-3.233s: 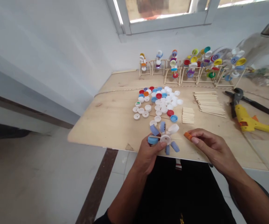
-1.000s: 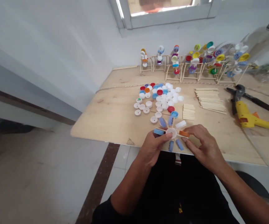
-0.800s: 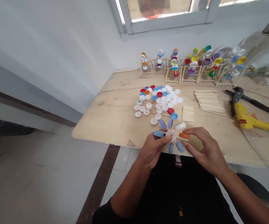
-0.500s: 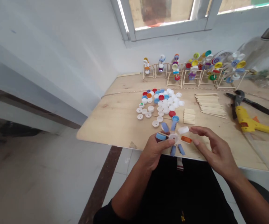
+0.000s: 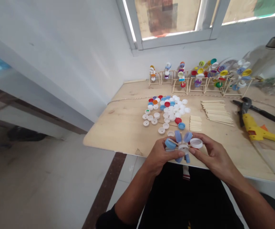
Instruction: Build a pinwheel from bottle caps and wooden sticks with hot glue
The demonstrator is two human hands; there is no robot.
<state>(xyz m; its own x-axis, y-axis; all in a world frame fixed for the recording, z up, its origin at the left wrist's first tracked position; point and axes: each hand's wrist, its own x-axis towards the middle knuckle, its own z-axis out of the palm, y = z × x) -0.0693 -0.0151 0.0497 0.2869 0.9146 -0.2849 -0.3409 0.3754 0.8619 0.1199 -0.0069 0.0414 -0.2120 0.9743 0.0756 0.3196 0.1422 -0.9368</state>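
Note:
A small wheel of bottle caps on short wooden sticks, with a white cap as its hub [image 5: 183, 148], is held above the front edge of the table. My left hand [image 5: 160, 156] is closed on it, its thumb against the hub. Closed at the other side, my right hand [image 5: 215, 157] pinches a white cap [image 5: 196, 143] at the wheel's rim. Light-blue caps [image 5: 170, 143] stick out around the hub. The fingers hide part of the wheel. Just beyond it lies a loose blue cap [image 5: 181, 126].
Loose caps [image 5: 167, 104], mostly white, spread over the wooden table [image 5: 118, 127]. Short sticks [image 5: 195, 123] and longer sticks [image 5: 217, 112] lie at right, near a yellow glue gun [image 5: 251, 127] and black-handled pliers [image 5: 266, 111]. Finished cap wheels on stick stands [image 5: 199, 79] line the wall.
The wheel has turned in my hands. My right hand has moved in from beside it and closed on a white cap. The camera view has shifted slightly.

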